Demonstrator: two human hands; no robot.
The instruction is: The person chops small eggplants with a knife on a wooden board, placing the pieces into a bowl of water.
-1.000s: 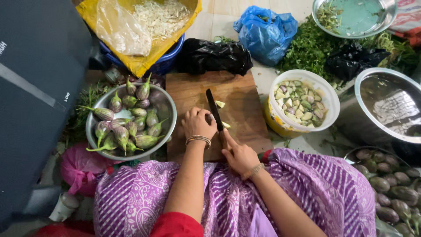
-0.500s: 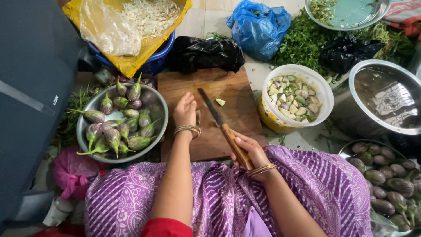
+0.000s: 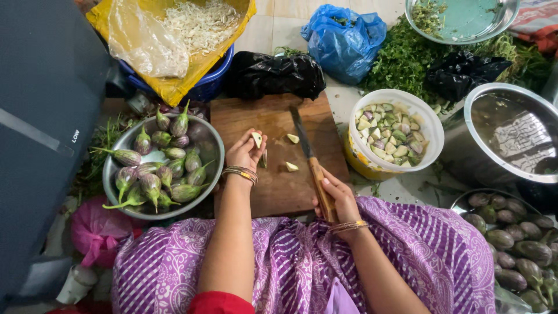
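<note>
My left hand [image 3: 244, 152] rests on the wooden cutting board [image 3: 279, 186] and pinches a small cut brinjal piece [image 3: 256, 139] between its fingertips. My right hand [image 3: 337, 197] grips the wooden handle of a knife [image 3: 307, 154], whose dark blade points away from me over the board. Two more cut pieces [image 3: 292, 152] lie loose on the board between my hands. A steel bowl [image 3: 116, 200] of whole small brinjals with green stems stands just left of the board. A white tub [image 3: 433, 131] of chopped brinjal stands to the right.
A yellow bag of shredded white stuff [image 3: 174, 29] sits on a blue basin behind the board. Black bag [image 3: 273, 75], blue bag [image 3: 343, 38] and green herbs [image 3: 407, 58] lie beyond. A large steel pot [image 3: 511, 134] and a bowl of dark brinjals [image 3: 517, 244] stand right.
My left hand has lifted a cut piece off the board and now holds it. My right hand drew the knife back, the blade now lying more upright over the board.
</note>
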